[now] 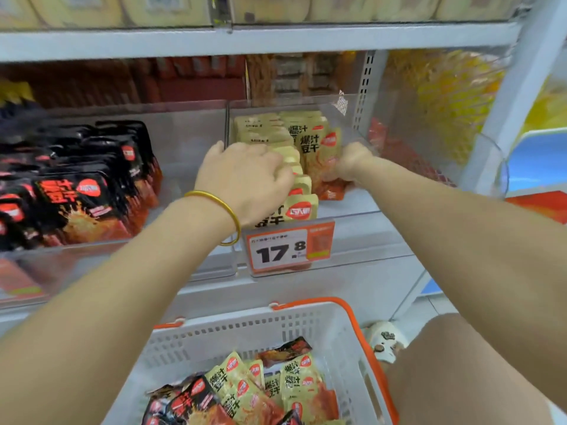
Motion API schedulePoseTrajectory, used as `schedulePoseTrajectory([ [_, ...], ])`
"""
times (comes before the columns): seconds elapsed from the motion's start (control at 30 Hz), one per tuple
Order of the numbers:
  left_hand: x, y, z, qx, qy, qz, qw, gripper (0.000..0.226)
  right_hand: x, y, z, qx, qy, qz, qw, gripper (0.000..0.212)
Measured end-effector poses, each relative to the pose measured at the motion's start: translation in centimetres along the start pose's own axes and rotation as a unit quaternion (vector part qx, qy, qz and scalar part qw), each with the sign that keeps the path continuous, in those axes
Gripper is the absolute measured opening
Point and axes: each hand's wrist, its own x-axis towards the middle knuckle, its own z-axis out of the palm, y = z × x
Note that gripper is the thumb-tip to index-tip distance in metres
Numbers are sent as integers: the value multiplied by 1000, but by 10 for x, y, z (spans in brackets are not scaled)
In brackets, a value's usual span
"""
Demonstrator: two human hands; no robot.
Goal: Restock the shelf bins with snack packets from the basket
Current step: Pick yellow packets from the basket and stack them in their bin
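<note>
A clear shelf bin (349,207) in the middle holds a row of tan snack packets (303,139). My left hand (245,176), with a gold bangle at the wrist, rests on top of the front tan packets, fingers curled over them. My right hand (349,162) grips a tan packet (326,167) with an orange bottom at the right side of the row inside the bin. Below, a white basket (245,332) with orange handles holds several tan and black packets (260,391).
The clear bin at left (184,142) is packed with black packets (79,191). A price tag reading 17.8 (288,246) hangs on the middle bin's front. Another clear bin at right (429,118) holds yellow and red packets. A shelf board (245,38) runs overhead.
</note>
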Motion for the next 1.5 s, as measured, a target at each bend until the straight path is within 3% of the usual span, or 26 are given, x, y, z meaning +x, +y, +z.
schedulePoseTrajectory([
  [0.1,0,1,2,10,11,1,1000,66,15,-3,7,-120,1,-17,993,38],
  [0.23,-1,-1,6,1,23,-4,1000,69,36,-6,19,-131,78,-48,987,21],
  [0.4,-1,0,5,-13,17,-1,1000,69,51,-5,28,-135,58,-59,987,12],
  [0.6,-1,1,5,-24,24,-9,999,67,23,-17,6,-180,-4,-46,983,32],
  [0.7,-6,1,4,-78,110,-10,991,57,-6,-22,-22,-155,24,-65,985,28],
  [0.8,-36,4,-2,-149,260,22,954,41,-69,-24,-48,-119,93,-155,976,21],
  [0.83,-53,5,-2,-169,303,37,937,36,-99,-21,-53,-86,92,-187,974,22],
  [0.9,-91,9,7,-202,332,71,919,30,-153,-14,-52,-33,14,-229,973,20],
  [0.97,-127,12,32,-225,274,94,931,29,-178,2,-24,-87,-114,-222,964,13],
  [1.03,-156,14,72,-234,144,92,957,29,-180,23,28,-198,-253,-187,928,7],
  [1.17,-192,11,145,-186,-138,72,970,37,-156,85,146,-433,-422,-177,777,17],
  [1.27,-196,8,160,-136,-213,61,966,55,-143,145,201,-560,-454,-179,669,8],
  [1.34,-196,4,165,-120,-215,56,968,47,-134,180,219,-568,-435,-165,679,20],
  [1.4,-195,2,165,-111,-213,56,969,35,-132,206,229,-514,-434,-123,730,33],
  [1.5,-196,-5,166,-101,-220,38,969,32,-140,232,244,-475,-418,-111,766,21],
])
